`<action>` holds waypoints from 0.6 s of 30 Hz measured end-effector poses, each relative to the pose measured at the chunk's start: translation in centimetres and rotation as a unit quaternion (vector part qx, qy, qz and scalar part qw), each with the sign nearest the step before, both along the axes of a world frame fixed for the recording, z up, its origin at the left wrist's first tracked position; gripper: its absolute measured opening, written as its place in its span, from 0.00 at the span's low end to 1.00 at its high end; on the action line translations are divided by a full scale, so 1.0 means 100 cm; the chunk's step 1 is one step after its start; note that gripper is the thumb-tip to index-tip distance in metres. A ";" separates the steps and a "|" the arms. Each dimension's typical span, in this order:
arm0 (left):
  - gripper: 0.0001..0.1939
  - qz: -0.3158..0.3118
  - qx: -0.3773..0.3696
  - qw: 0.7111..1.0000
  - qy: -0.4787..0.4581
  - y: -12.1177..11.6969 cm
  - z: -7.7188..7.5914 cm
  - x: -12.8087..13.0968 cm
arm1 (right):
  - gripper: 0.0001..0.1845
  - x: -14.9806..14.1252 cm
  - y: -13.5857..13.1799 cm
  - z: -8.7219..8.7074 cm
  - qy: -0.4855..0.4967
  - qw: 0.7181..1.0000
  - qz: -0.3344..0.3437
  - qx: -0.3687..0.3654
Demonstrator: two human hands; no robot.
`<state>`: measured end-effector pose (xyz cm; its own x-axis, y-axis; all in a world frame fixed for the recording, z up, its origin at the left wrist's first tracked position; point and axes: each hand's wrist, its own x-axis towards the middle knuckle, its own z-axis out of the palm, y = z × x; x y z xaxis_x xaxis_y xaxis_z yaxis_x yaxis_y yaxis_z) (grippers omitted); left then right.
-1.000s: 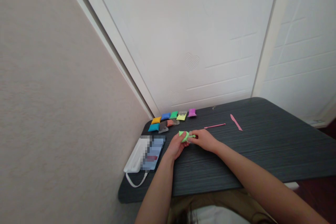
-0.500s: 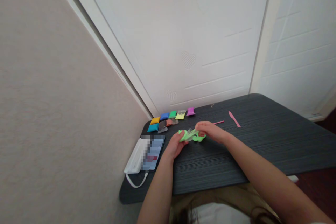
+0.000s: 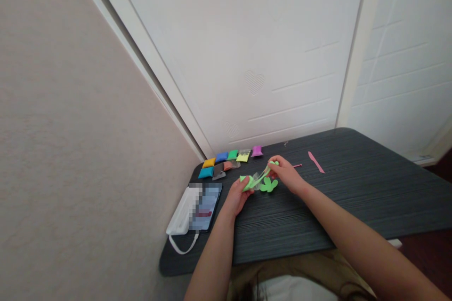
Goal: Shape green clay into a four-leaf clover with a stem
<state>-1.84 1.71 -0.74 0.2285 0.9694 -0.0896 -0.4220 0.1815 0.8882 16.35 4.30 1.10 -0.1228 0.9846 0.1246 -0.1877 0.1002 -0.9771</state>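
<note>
My left hand (image 3: 239,194) is closed on a clear packet of light green clay (image 3: 246,182), held just above the table. My right hand (image 3: 282,173) pinches a lump of the same green clay (image 3: 273,163). A thin stretched strand of clay (image 3: 260,179) runs between the two hands. Under my right hand lies a flat green flower shape with rounded petals (image 3: 269,185). A thin pink stick tool (image 3: 297,165) lies partly hidden behind my right hand.
Several coloured clay packets, among them a purple one (image 3: 257,151) and a teal one (image 3: 206,172), lie at the back left of the dark table (image 3: 275,235). A pink plastic knife (image 3: 316,162) is at right. A white case (image 3: 183,211) and a phone (image 3: 208,207) lie at left.
My right hand has moved up and away from the left, drawing out green clay into a longer strand. The flower shape on the table is now more fully visible.
</note>
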 end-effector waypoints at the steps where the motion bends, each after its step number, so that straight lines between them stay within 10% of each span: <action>1: 0.09 0.003 0.001 1.000 0.003 0.000 0.000 0.000 | 0.11 0.001 0.000 0.000 -0.007 1.000 0.003 0.002; 18: 0.10 0.004 0.017 0.999 0.031 -0.001 -0.001 0.001 | 0.07 -0.006 -0.016 -0.001 -0.352 0.899 0.083 0.247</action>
